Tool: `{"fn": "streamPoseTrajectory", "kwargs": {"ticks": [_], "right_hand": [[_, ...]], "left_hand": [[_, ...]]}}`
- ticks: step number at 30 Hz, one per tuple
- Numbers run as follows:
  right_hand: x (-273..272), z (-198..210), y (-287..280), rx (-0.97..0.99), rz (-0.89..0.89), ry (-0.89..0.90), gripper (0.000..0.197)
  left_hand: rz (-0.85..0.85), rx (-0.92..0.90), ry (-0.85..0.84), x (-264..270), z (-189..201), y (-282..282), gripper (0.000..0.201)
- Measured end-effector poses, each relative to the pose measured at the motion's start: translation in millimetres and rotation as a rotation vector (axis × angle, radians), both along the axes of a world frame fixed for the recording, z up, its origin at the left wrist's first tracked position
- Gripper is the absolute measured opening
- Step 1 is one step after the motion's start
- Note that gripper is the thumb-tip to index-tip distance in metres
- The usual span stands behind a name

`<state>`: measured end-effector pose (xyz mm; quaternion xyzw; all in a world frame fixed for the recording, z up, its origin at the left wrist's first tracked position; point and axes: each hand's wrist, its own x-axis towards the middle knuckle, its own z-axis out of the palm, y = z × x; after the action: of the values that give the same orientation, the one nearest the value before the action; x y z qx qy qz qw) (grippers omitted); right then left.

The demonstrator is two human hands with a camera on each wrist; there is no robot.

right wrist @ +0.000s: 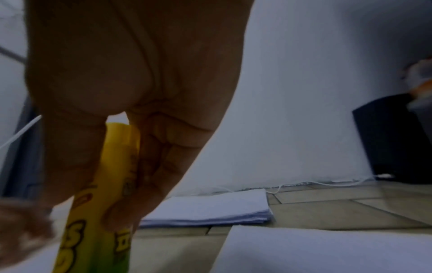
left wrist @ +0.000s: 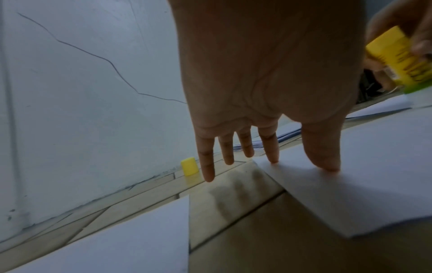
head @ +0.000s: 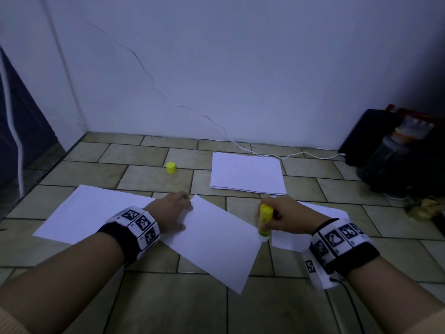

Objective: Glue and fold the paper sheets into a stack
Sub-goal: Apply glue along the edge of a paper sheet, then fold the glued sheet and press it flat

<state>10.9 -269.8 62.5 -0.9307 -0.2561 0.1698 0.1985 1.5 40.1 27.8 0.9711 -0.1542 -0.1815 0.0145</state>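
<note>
While the left hand (head: 169, 210) presses straight fingers on the flat white paper sheet (head: 214, 239), the right hand (head: 286, 216) grips an uncapped yellow glue stick (head: 265, 221) at its edge.

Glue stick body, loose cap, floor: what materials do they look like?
Glue stick: likely smooth plastic, yellow with a printed label. Cap: same yellow, probably moulded plastic, matte. Floor: apparently ceramic or stone tile, beige, dark grout lines, slight sheen.

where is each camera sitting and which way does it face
Head: looks down at the tiled floor; both forearms, left hand on the angled white paper sheet.
Left wrist: along the spread fingers pressing that sheet.
Right wrist: along the right hand gripping the yellow glue stick.
Shared: the white paper stack.
</note>
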Motion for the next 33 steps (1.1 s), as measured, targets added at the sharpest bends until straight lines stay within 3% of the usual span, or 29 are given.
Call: {"fn": "streamPoseTrajectory", "kwargs": {"ticks": [2,6,9,11,13,15,18,21,24,29,33], "right_hand": [[9,5,-1,0.183,-0.121,0.027,0.022],[17,15,16,0.818,-0.407,0.198,0.028],[18,16,46,1.167,-0.550,0.463,0.015],[23,12,66,1.268,-0.680,0.684,0.006],[29,3,83,1.242,-0.748,0.876,0.014],[36,-9,96,1.224,-0.703,1.000,0.024],[49,-20,118,1.268,-0.603,1.008,0.032],[60,-20,142,1.197,-0.554,0.928,0.020],[69,-19,160,0.863,-0.446,0.678,0.004],[86,-27,187,0.416,-0.395,0.129,0.029],[92,-32,201,0.240,-0.312,-0.008,0.029]], "left_hand": [[0.003,0.018,0.002,-3,0,2,0.063],[0.038,0.009,0.035,-11,-1,5,0.064],[0.033,0.011,0.081,-15,1,8,0.072],[0.025,0.023,0.076,-18,1,9,0.075],[0.015,0.041,0.061,-20,1,10,0.079],[0.002,0.066,0.054,-21,-2,9,0.083],[-0.020,0.110,0.039,-21,-7,8,0.080],[0.013,0.066,0.047,-22,-10,6,0.083],[0.027,0.032,0.034,-20,-10,5,0.080],[0.004,0.028,0.078,-10,-6,10,0.082],[-0.024,0.028,0.113,-8,-7,14,0.092]]}}
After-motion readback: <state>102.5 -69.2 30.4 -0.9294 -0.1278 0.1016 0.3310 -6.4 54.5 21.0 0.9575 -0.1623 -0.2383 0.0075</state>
